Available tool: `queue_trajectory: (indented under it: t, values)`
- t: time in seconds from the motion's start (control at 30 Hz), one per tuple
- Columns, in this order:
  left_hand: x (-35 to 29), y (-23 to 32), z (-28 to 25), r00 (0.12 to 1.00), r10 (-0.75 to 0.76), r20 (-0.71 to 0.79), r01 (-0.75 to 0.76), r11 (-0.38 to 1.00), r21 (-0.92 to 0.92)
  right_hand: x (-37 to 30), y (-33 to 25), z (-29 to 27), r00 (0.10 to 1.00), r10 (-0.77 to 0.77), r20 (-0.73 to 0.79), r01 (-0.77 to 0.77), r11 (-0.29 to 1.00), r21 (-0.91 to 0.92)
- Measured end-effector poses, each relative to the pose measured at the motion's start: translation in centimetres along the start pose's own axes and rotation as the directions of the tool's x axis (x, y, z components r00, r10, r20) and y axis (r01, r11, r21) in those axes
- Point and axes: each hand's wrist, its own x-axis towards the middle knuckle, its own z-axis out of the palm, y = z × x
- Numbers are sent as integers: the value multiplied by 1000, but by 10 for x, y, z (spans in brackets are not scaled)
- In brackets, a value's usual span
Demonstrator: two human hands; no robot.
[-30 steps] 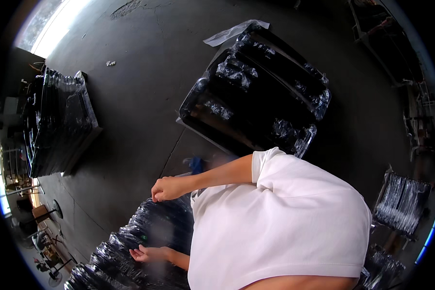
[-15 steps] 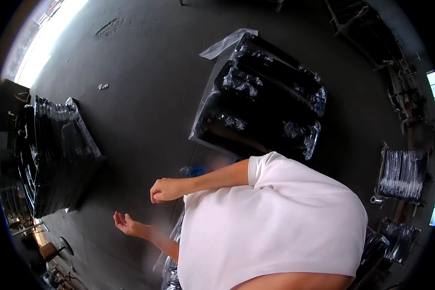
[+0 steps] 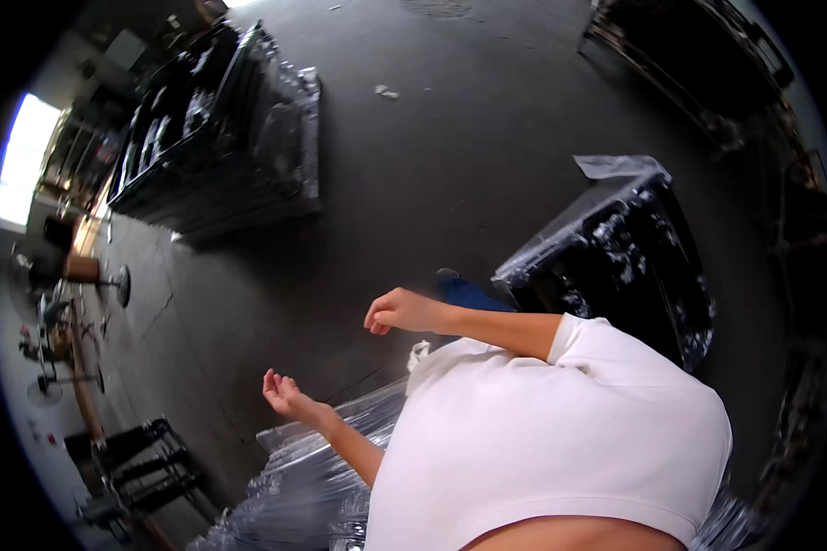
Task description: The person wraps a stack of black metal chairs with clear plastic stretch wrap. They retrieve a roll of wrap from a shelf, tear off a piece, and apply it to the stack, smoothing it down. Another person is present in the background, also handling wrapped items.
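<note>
My left hand [image 3: 294, 400] is held out at the lower left, its fingers half bent and apart, with nothing in it. Close by, slightly higher and to the right, my right hand [image 3: 402, 310] hangs with its fingers curled in; I see nothing in them. Neither hand touches anything. Below the left forearm lies a stack wrapped in clear plastic film [image 3: 317, 473]. Beyond the right forearm stands a black panel stack with film on it [image 3: 616, 248], partly covered by my arm and white shirt [image 3: 560, 432]. A blue trouser leg [image 3: 469, 292] shows beside it.
Another film-wrapped stack of black panels [image 3: 248, 138] stands at the upper left. A dark rack [image 3: 689, 64] is at the upper right. Stand fans [image 3: 122, 285] and black frames [image 3: 152, 468] line the left side. A pale scrap [image 3: 387, 92] lies on the grey floor [image 3: 487, 138].
The view has swung left: both black stacks now appear further right, and the wrapped stack beneath my left forearm shows more. Both hands keep nearly the same pose.
</note>
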Motion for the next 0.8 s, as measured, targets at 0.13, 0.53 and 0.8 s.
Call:
queue_trajectory:
  t: [0.13,0.53,0.8]
  values:
    - [17,1,-8,996,14,-83,-12,1000,24,49,-28,2,992,116,54,-112,991,-72]
    - [123,-64,-19,974,-224,45,204,941,272,264,-78,-12,957,93,274,-81,995,-56]
    - [242,4,98,839,-176,515,-206,773,600,374,-119,-40,978,45,206,-29,996,-83]
